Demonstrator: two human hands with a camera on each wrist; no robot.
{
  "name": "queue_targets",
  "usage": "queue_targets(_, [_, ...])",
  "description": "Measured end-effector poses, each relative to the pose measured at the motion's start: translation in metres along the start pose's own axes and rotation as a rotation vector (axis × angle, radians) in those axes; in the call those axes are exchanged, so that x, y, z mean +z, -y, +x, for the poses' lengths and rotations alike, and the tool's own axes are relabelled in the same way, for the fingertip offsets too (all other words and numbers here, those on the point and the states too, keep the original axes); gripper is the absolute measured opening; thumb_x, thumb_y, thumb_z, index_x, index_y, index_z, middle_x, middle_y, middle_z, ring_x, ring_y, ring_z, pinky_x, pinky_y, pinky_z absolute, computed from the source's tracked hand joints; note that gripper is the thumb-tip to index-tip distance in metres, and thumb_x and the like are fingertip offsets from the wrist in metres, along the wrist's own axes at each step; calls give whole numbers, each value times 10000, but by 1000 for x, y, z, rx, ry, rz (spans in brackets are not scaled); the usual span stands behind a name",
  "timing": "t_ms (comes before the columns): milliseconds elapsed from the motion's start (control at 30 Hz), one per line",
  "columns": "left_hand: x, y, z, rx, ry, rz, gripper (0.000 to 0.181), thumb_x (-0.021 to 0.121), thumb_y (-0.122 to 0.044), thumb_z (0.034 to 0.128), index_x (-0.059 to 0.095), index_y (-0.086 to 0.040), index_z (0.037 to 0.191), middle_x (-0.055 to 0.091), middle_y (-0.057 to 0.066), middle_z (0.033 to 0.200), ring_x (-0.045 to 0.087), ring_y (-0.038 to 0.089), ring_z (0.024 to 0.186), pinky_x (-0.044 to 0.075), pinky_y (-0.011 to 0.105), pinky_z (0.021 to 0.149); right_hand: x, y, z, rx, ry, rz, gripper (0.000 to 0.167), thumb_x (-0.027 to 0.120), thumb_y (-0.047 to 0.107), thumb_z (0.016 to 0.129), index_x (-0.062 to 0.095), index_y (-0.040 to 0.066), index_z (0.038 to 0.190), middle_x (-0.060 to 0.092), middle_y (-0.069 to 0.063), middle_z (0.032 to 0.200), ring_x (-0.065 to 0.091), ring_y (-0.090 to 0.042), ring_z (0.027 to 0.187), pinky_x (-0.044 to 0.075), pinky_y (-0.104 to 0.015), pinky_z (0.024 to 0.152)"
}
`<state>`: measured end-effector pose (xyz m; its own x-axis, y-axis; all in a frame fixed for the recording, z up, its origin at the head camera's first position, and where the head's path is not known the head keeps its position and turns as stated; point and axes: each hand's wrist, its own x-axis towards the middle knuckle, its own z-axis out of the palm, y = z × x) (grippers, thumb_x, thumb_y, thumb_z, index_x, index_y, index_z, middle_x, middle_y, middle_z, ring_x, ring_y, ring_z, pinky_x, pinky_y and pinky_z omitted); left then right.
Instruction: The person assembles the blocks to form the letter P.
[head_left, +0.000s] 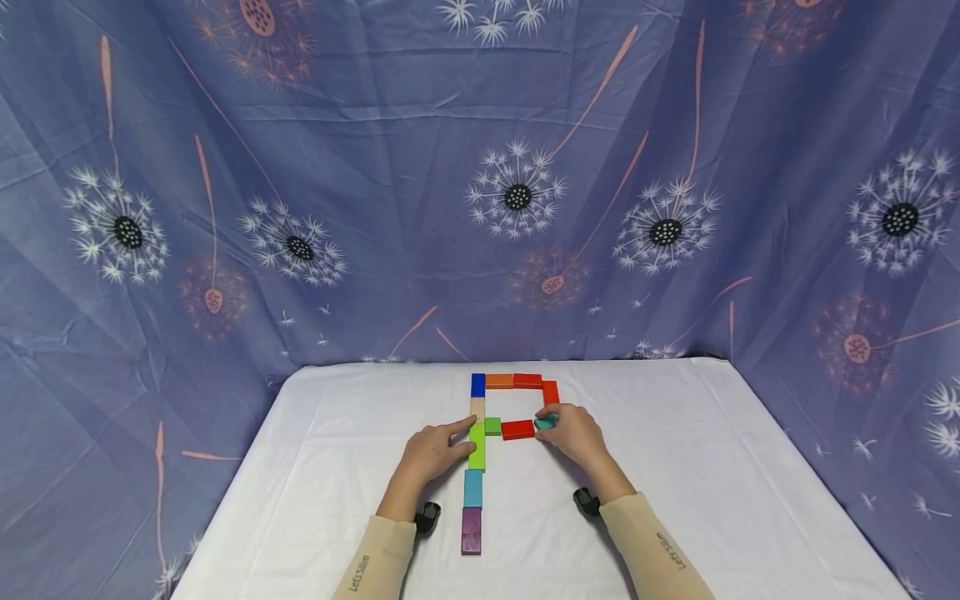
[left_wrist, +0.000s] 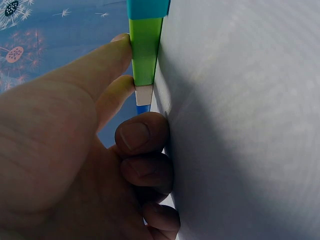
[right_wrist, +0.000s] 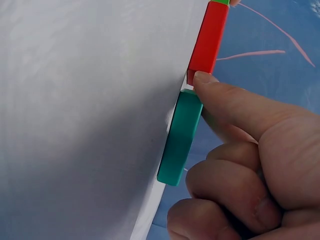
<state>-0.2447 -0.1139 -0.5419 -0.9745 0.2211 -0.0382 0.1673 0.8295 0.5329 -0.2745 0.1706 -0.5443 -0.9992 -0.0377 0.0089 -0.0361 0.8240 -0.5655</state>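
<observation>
My left hand (head_left: 431,454) lies beside the column of blocks. Its thumb and forefinger are extended and touch the lime-green block (head_left: 477,450), the forefinger near its joint with the cream block (head_left: 477,408); the other fingers (left_wrist: 142,134) curl against the cloth. At the lower right corner of the loop, my right hand (head_left: 573,433) pinches a teal block (right_wrist: 181,137) between thumb and forefinger. The thumb tip also meets the end of the red block (head_left: 517,430) alongside. A small green block (head_left: 492,427) joins that red one to the column.
Blue (head_left: 477,385), orange (head_left: 499,381) and two more red blocks, one across the top (head_left: 528,381) and one upright (head_left: 551,392), form the upper loop. Light-blue (head_left: 472,488) and purple (head_left: 471,531) blocks continue the column towards me on a white cloth (head_left: 337,417). A patterned curtain (head_left: 405,250) stands behind.
</observation>
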Motion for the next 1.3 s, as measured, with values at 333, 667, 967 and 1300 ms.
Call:
queue_targets(333, [1, 1, 1, -24, 5, -4, 551, 712, -493, 970, 618, -368, 1498, 737, 199, 1339, 712, 383, 1128, 545, 555, 955, 0, 1, -2, 19, 2, -1, 314, 910, 254, 825, 835, 206, 1126, 800, -88, 1145, 719, -259, 966, 576, -417, 750])
queue_targets(667, [0, 1, 1, -24, 4, -3, 554, 717, -487, 968, 619, -359, 1498, 725, 209, 1357, 709, 378, 1112, 547, 558, 948, -1, 0, -3, 12, -14, -1, 321, 909, 258, 827, 829, 211, 1134, 800, -92, 1146, 721, -269, 968, 564, -424, 738])
queue_targets(967, [0, 1, 2, -14, 2, 8, 558, 719, -489, 966, 619, -356, 1499, 740, 206, 1325, 708, 359, 1080, 550, 551, 941, 0, 1, 0, 13, 5, -18, 317, 913, 276, 829, 832, 236, 1134, 804, -74, 1151, 727, -261, 976, 563, -412, 736])
queue_targets(1300, [-2, 0, 0, -17, 9, -45, 558, 697, -493, 988, 585, -381, 1523, 713, 208, 1379, 705, 382, 1159, 540, 585, 980, -12, -8, -5, 3, -1, 112, 410, 871, 316, 875, 789, 193, 1258, 686, -18, 783, 559, -156, 683, 406, -277, 557])
